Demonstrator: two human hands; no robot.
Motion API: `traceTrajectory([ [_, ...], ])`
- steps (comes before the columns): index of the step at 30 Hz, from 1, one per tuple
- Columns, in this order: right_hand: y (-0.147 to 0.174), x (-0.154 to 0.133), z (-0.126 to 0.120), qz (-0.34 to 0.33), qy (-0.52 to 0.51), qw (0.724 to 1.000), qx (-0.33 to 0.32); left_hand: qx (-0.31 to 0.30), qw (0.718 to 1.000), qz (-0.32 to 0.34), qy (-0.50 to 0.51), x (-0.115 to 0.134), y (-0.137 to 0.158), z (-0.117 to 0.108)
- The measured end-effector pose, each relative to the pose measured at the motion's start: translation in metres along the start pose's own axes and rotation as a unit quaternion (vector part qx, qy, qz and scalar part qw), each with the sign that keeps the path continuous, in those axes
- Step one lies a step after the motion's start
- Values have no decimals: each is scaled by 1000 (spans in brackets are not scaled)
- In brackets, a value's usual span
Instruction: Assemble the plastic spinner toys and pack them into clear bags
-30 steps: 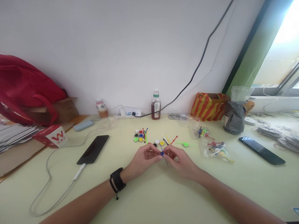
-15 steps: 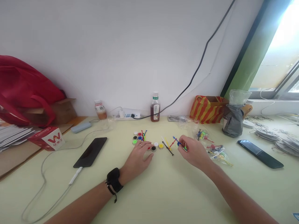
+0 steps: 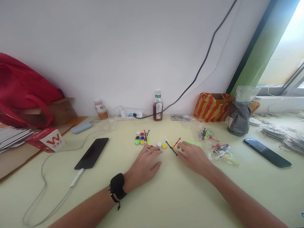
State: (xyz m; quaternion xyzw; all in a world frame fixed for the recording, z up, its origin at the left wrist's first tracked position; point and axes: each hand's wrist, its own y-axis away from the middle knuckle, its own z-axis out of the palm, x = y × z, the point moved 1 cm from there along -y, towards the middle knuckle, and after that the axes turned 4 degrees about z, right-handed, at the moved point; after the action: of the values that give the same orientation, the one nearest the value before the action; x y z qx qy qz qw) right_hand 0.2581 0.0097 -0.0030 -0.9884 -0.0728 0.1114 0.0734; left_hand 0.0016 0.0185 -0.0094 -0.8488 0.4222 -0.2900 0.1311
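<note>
My left hand (image 3: 146, 161), with a ring and a black wristband, lies open with fingers spread over the table. Its fingertips partly cover a red round piece beside a white round piece (image 3: 159, 144) and a yellow round piece (image 3: 164, 146). My right hand (image 3: 193, 155) has bent fingers, with thumb and forefinger apart and nothing visible between them. Close to its fingertips lie a black plastic stick (image 3: 171, 148), a red stick (image 3: 177, 142) and a yellow stick (image 3: 170, 142). Something bright green (image 3: 195, 143) shows behind the hand.
More coloured round pieces (image 3: 142, 138) and thin sticks (image 3: 148, 136) are grouped further back. Clear bags of small parts (image 3: 223, 152) lie right. Phones (image 3: 92, 154) (image 3: 266, 152) flank my arms. A bottle (image 3: 158, 109) and power strip (image 3: 129, 113) stand by the wall.
My right hand has let go of the blue stick, which is now out of sight, and its fingers have spread. My left hand has shifted slightly right, covering the black round piece.
</note>
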Motion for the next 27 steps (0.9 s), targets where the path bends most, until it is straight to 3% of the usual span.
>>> traceTrajectory([
  [4,7,-15,8,10,-2,1000,-9,-14,1000,-9,-9,-1,-2,-1],
  [9,8,-15,8,25,-22,999,-7,-24,998,10,62,4,-5,-2],
  [15,7,-12,-2,32,-159,986,50,-21,997,-8,78,2,-4,2],
  [18,6,-13,-4,24,-321,946,40,-40,994,-22,97,0,-3,3],
  [21,5,-16,-3,24,-482,875,-30,-53,990,-47,125,1,-2,3],
  [24,6,-21,-4,15,-559,824,-86,-63,977,-92,183,2,-2,4],
  [27,8,-25,-7,3,-588,803,-94,-43,944,-145,294,-2,-4,9],
])
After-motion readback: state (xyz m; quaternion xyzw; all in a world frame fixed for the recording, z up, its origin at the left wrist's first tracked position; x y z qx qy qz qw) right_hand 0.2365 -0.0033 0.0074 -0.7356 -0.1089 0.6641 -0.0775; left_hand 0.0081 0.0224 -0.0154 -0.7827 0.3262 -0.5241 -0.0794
